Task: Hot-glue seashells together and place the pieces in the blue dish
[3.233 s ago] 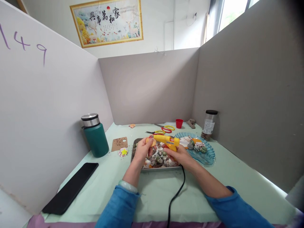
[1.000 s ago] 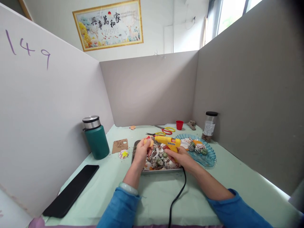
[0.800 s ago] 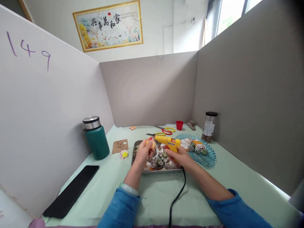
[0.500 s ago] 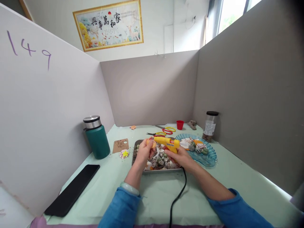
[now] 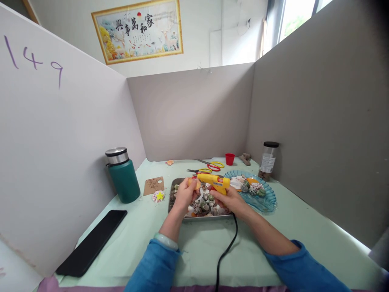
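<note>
Closed around the handle of a yellow hot glue gun [image 5: 213, 181], my right hand [image 5: 231, 201] holds it level, nozzle toward the left. My left hand [image 5: 186, 193] pinches a small orange shell [image 5: 194, 183] close to the nozzle; whether the two touch I cannot tell. Both hands are above a metal tray [image 5: 209, 218] filled with mixed seashells [image 5: 206, 204]. From the glue gun a black cord [image 5: 226, 252] runs down to the table's front edge. My fingers partly cover the orange shell.
A blue scalloped plate [image 5: 269, 202] of shells stands right of the tray. Scissors [image 5: 202, 170], a red cup [image 5: 230, 159] and a lidded jar [image 5: 268, 161] sit behind. On the left are a green bottle [image 5: 124, 178], a black phone-like slab [image 5: 92, 243], a cardboard piece [image 5: 153, 186] and a flower-decorated shell [image 5: 158, 196].
Both hands keep their hold on the glue gun and the orange shell, nearly still. The whole view has shifted very slightly.
</note>
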The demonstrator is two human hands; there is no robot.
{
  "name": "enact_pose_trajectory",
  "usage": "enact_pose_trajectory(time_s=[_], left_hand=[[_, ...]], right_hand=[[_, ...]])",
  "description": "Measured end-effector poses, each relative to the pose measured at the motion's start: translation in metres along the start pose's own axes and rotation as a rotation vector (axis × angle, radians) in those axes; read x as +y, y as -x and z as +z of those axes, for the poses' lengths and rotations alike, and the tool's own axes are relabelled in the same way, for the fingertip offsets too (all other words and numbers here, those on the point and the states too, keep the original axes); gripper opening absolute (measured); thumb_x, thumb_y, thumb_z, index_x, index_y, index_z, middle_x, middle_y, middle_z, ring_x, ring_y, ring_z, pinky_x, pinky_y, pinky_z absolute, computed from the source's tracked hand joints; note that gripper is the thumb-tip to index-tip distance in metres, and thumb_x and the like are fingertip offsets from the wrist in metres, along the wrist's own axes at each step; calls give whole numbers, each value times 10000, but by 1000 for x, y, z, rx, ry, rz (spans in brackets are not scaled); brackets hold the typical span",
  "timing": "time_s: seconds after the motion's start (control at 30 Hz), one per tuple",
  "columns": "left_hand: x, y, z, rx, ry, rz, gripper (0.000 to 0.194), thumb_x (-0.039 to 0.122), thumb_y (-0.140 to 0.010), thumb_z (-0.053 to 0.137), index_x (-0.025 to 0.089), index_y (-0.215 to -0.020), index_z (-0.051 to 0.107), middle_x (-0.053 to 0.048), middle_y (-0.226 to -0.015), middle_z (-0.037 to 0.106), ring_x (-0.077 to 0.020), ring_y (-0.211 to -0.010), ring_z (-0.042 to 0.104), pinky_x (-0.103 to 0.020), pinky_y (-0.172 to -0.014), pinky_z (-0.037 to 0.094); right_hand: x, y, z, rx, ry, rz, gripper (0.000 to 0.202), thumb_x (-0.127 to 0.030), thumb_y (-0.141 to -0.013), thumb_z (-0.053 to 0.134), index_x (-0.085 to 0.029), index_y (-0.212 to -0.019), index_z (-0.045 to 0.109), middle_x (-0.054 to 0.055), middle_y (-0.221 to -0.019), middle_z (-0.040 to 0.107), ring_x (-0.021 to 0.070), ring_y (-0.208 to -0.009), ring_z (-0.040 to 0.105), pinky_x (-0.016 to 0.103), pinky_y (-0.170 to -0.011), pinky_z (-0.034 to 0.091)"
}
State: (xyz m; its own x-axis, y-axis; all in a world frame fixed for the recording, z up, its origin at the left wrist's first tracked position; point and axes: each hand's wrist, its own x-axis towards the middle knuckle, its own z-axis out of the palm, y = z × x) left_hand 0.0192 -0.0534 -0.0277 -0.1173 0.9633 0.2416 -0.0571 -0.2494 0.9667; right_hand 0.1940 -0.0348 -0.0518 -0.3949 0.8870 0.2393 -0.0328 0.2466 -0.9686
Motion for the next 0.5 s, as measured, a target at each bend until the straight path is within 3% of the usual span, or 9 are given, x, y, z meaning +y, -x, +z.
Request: enact_pose_trajectory(time_s=[0.5], left_hand=[[0, -1, -4, 10, 59, 24, 329, 474, -736, 601, 178, -730, 458, 55, -524, 520, -26, -300, 307, -178, -327, 162]], right_hand=[[-7, 2, 1, -22, 9, 38, 459, -510, -731, 694, -147, -1004, 629, -61, -523, 469, 69, -425, 378, 203, -396, 263]])
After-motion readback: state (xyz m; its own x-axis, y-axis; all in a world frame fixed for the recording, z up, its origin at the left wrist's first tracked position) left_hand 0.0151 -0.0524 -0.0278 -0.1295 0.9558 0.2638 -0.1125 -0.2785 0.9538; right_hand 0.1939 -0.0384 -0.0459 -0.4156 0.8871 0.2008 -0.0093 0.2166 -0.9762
